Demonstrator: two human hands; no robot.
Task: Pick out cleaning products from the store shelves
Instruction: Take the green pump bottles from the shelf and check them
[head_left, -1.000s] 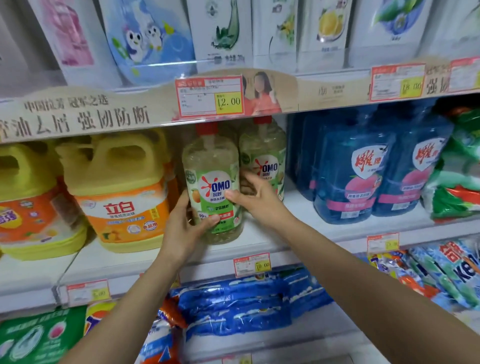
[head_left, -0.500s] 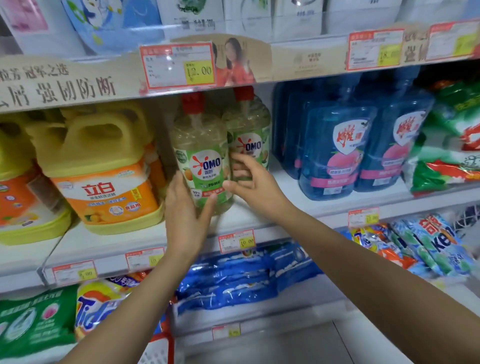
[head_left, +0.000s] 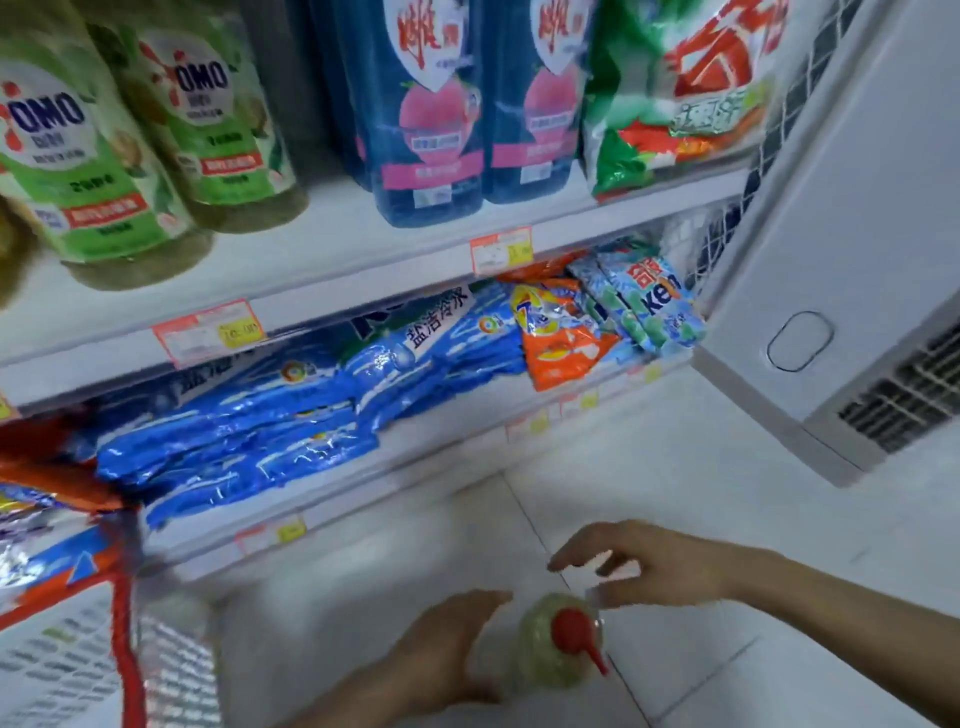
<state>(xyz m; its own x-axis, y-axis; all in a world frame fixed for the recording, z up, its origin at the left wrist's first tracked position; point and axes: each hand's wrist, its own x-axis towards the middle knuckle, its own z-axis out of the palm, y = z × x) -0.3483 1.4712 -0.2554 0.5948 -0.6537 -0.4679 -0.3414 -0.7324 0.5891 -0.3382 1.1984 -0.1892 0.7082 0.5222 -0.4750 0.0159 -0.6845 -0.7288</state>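
Down at the far left a red band (head_left: 124, 639) runs past a white printed pack (head_left: 52, 660), both too blurred to name. Above them two green-labelled OMO bottles (head_left: 78, 156) stand upright on the white shelf (head_left: 322, 244), and under that shelf blue bags (head_left: 234, 447) lie stacked flat.

Low in the middle is our left grip (head_left: 441, 654) — fingers straight and together, palm turned toward the bottle, curled round nothing. Just beside it is the pale green bottle (head_left: 540, 660), seen from above, its red cap (head_left: 571, 631) and spout pointing right. It sits between our two grips, over the tiled floor (head_left: 675, 493) and well below the shelves. Whether the left palm touches its side we cannot tell; the frame is smeared there.

Up on the shelf, dark blue bottles (head_left: 431, 104) stand side by side. Our right grip (head_left: 660, 566) hovers just above and right of the cap — fingers spread loosely, holding nothing we can make out. Farther right lie green-and-red bags (head_left: 675, 93), then a white vented cabinet (head_left: 841, 208).
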